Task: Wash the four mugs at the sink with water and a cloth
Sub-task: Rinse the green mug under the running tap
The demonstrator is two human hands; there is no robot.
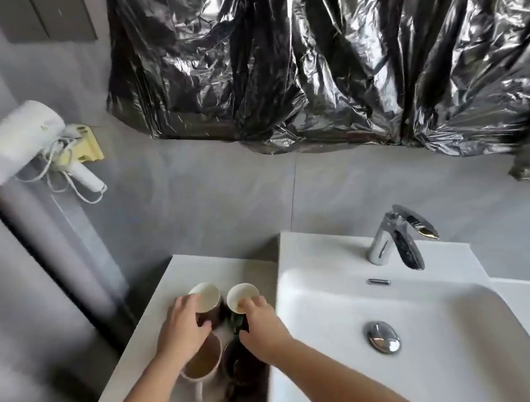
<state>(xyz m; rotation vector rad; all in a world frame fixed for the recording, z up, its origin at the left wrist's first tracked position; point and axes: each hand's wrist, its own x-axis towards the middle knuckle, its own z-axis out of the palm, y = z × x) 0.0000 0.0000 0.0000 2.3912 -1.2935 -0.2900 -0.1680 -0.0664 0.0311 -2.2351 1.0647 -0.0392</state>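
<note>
Several mugs stand together on the white counter (158, 307) left of the sink (442, 329). My left hand (183, 329) grips the far-left brown mug (208, 300), which has a cream inside. My right hand (262, 324) grips the dark green mug (241, 298) beside it, fingers over its rim. Nearer me stand a pale pink mug (203, 361) holding brownish liquid and a dark brown mug (238, 364), both partly covered by my arms. No cloth is in view.
A chrome tap (398, 238) stands at the back of the basin, and a chrome drain plug (383, 337) sits in its bottom. A white hair dryer (18, 141) hangs on the left wall. Black plastic sheeting (325, 59) covers the wall above.
</note>
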